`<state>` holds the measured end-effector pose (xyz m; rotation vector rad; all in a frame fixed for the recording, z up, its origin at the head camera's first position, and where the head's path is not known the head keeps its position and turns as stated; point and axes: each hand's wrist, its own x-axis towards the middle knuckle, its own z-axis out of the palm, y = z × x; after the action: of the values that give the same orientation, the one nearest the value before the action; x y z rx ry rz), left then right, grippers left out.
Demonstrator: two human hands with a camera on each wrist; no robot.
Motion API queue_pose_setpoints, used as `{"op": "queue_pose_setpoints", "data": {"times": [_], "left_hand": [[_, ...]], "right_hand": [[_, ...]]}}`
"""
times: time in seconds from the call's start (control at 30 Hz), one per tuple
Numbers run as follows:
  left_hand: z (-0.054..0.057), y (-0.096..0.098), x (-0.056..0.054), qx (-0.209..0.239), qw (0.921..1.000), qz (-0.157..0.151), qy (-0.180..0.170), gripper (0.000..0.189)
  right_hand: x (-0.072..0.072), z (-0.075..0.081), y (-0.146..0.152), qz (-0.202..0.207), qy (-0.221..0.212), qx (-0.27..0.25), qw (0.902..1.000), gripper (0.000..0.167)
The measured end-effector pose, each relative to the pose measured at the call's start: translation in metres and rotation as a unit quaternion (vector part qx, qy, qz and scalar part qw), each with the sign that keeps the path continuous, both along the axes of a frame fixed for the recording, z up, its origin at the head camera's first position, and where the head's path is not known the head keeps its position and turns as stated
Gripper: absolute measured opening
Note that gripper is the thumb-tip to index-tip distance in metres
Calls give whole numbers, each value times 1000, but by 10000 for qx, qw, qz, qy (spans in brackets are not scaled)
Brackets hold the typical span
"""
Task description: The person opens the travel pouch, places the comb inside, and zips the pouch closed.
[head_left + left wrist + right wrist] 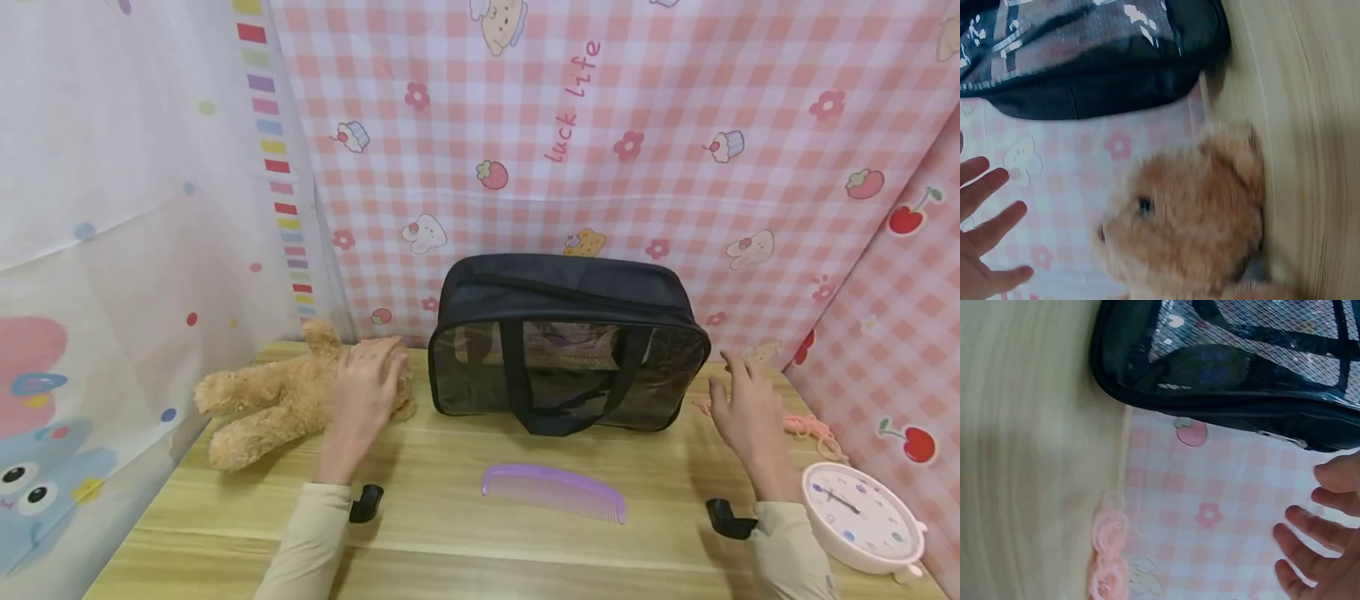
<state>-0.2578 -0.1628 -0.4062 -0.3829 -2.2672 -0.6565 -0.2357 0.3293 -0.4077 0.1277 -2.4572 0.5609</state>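
A black bag (480, 392) with a clear front panel and a hanging strap handle stands upright at the back of the table. To its left, my left hand (367, 383) is above a tan teddy bear (262, 392) that lies on its side; the left wrist view shows the fingers spread and apart from the bear's head (1191, 219). On the bag's other side, my right hand (750, 408) hovers with loosely bent fingers, holding nothing. In the right wrist view those fingers sit near the bag's zipped edge (1272, 425), with a small gap between.
A purple comb (555, 483) lies in front of the bag. At the right are a pink braided yarn piece (813, 429) and a white round clock (862, 517). Checked pink cloth (525, 208) hangs behind the wooden table (450, 550).
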Motion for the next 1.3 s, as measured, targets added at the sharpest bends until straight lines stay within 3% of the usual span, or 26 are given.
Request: {"op": "queue_pose_setpoints", "data": {"times": [0.1,0.23,0.4,0.5,0.63,0.7,0.83,0.93,1.03,1.1,1.3], "left_hand": [[-2,10,0,544,9975,-442,29,28],[-9,24,0,981,9911,-884,140,29],[-18,38,-3,1773,9716,-1544,282,30],[-21,44,-4,2347,9555,-1773,226,30],[-20,46,-5,2920,9379,-1872,96,29],[-12,49,0,3083,9333,-1839,-27,27],[-10,50,-1,3338,9258,-1754,-281,24],[-17,47,-8,3462,9234,-1609,-398,21],[-17,47,-9,3502,9242,-1453,-459,17],[-16,47,-9,3488,9258,-1383,-457,16],[-15,44,-12,3460,9274,-1371,-390,17]], "right_hand": [[-4,-3,-4,186,85,-407,9990,39],[-10,-5,-9,628,-343,-1251,9896,40],[-18,-11,-12,918,-899,-2271,9654,44],[-22,-17,-14,1001,-949,-2689,9532,39],[-25,-21,-15,978,-983,-2992,9441,37],[-26,-21,-16,842,-999,-3045,9435,38],[-30,-21,-18,443,-956,-3345,9365,30],[-33,-21,-22,251,-792,-3808,9209,15],[-35,-22,-25,61,-644,-4251,9029,7],[-36,-21,-26,-85,-510,-4401,8965,6],[-39,-16,-28,-58,226,-5114,8591,9]]}}
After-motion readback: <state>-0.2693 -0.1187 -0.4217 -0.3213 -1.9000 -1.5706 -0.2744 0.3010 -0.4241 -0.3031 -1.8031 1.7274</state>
